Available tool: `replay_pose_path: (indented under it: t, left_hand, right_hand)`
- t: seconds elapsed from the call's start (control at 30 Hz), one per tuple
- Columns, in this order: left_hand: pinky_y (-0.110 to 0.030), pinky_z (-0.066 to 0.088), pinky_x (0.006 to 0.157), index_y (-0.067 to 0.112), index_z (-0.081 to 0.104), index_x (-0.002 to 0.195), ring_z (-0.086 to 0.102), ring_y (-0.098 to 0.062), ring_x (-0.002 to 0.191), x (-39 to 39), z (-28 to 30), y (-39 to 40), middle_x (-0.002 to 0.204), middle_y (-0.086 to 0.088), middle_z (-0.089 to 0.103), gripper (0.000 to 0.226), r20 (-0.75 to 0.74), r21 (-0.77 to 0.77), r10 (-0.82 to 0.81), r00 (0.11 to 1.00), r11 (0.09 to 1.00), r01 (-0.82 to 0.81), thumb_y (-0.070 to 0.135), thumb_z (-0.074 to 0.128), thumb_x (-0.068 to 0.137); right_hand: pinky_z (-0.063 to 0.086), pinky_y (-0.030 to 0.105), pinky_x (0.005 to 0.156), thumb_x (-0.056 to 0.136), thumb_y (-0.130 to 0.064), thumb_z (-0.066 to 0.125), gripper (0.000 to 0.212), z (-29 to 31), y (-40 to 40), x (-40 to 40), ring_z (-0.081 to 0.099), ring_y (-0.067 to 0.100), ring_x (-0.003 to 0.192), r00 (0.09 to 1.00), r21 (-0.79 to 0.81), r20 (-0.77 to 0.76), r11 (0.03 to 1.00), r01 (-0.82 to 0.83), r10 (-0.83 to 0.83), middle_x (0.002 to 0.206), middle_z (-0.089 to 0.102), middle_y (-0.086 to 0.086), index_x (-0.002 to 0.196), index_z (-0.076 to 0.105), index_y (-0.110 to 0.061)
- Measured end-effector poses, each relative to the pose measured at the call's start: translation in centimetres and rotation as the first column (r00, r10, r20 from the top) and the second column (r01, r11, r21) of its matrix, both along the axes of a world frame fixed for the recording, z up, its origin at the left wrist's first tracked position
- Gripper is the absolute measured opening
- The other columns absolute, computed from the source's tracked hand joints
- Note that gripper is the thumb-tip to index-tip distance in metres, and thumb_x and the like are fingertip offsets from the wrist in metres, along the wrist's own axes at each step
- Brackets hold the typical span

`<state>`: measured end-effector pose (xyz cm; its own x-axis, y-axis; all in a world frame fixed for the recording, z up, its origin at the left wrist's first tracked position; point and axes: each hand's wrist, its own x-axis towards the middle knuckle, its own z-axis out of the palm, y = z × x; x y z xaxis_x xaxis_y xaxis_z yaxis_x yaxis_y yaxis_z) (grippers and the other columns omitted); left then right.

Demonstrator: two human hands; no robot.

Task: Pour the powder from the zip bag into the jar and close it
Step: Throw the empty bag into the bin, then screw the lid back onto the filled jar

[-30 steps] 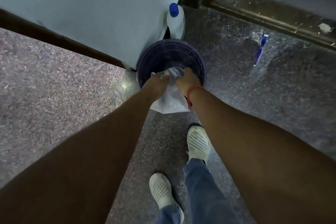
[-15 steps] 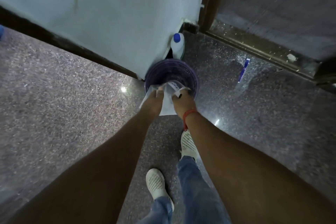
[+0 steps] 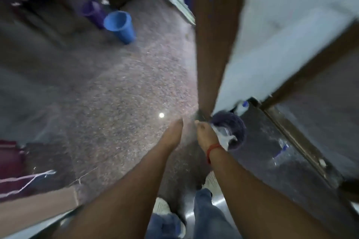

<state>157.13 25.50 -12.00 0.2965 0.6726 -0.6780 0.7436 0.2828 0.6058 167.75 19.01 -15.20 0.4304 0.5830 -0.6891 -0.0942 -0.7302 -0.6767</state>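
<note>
you are standing on the speckled floor with both arms stretched forward, and the view is badly smeared by motion, so much of this is a judgement. your right hand is sitting at the near rim of the purple container, which i am taking to be the jar, and it is pinching the pale zip bag against that rim, with the crumpled bag hanging partly over the opening. your left hand is hovering just beside the right one, clear of the bag, fingers pressed together and pointing forward, holding nothing that i can see.

whether any powder is lying in the jar i cannot tell; its inside is reading only as a dark blur. no lid is showing anywhere near the jar, so closing is looking not yet done, and the pouring itself may be only partly through.

compared with half a second ago, both of your hands were gripping the bag over the jar's mouth; now the left one is off it and the right is carrying the bag alone. your head is also swinging hard to the left: the jar is sliding toward the right of the view, and a blue bucket with a second purple bucket behind it are coming into sight far across the floor. the white bottle with the blue cap is still standing just behind the jar by the wall.
</note>
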Motion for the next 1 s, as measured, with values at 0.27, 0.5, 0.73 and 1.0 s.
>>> replay_pose_path:
  t: [0.27, 0.5, 0.73, 1.0]
  left_hand:
    - [-0.039, 0.02, 0.123, 0.02, 0.024, 0.162, 0.025, -0.025, 0.155, -24.4, 11.3, 4.5, 0.169, -0.004, 0.025, 0.068, 0.171, 0.079, 0.502, 0.848, 0.851, -0.52, 0.06, 0.018, 0.107]
    - [-0.037, 0.022, 0.122, 0.014, 0.033, 0.159, 0.03, -0.027, 0.153, -52.4, 15.9, -0.9, 0.166, -0.01, 0.031, 0.079, 0.235, 0.144, 0.81, 0.537, 0.518, -0.843, 0.067, 0.017, 0.103]
    - [-0.027, 0.026, 0.119, 0.018, 0.053, 0.147, 0.045, -0.011, 0.139, -72.7, 14.7, -11.6, 0.15, 0.006, 0.049, 0.101, 0.358, 0.052, 0.932, 0.049, 0.033, -0.998, 0.092, 0.036, 0.082]
    - [-0.038, 0.011, 0.126, 0.015, 0.02, 0.163, 0.015, -0.019, 0.158, -83.5, 13.9, -18.7, 0.171, -0.004, 0.017, 0.08, 0.376, -0.023, 0.862, -0.341, -0.359, -0.933, 0.068, 0.017, 0.103]
  right_hand:
    - [0.053, 0.034, 0.088, 0.104, -0.05, 0.037, 0.049, 14.0, 10.3, -22.2, 0.062, 0.026, 0.104, 0.896, 0.164, 0.163, 0.884, -0.437, 0.413, 0.109, 0.062, 0.004, 0.122, 0.059, -0.01]
    - [0.047, 0.045, 0.102, 0.102, -0.055, 0.035, 0.05, 17.2, 11.4, -51.4, 0.063, 0.026, 0.108, 0.599, 0.237, 0.19, 0.556, -0.797, 0.778, 0.114, 0.064, 0.004, 0.115, 0.06, -0.015]
    - [0.046, 0.032, 0.069, 0.091, -0.073, 0.036, 0.052, 16.4, 6.3, -74.6, 0.065, 0.029, 0.096, 0.192, 0.243, 0.144, 0.154, -0.958, 0.971, 0.106, 0.062, 0.008, 0.1, 0.061, -0.028]
    - [0.045, 0.049, 0.107, 0.103, -0.056, 0.032, 0.043, 16.2, 1.1, -90.0, 0.062, 0.025, 0.105, -0.178, 0.279, 0.045, -0.183, -0.943, 0.983, 0.119, 0.058, 0.006, 0.113, 0.052, -0.019]
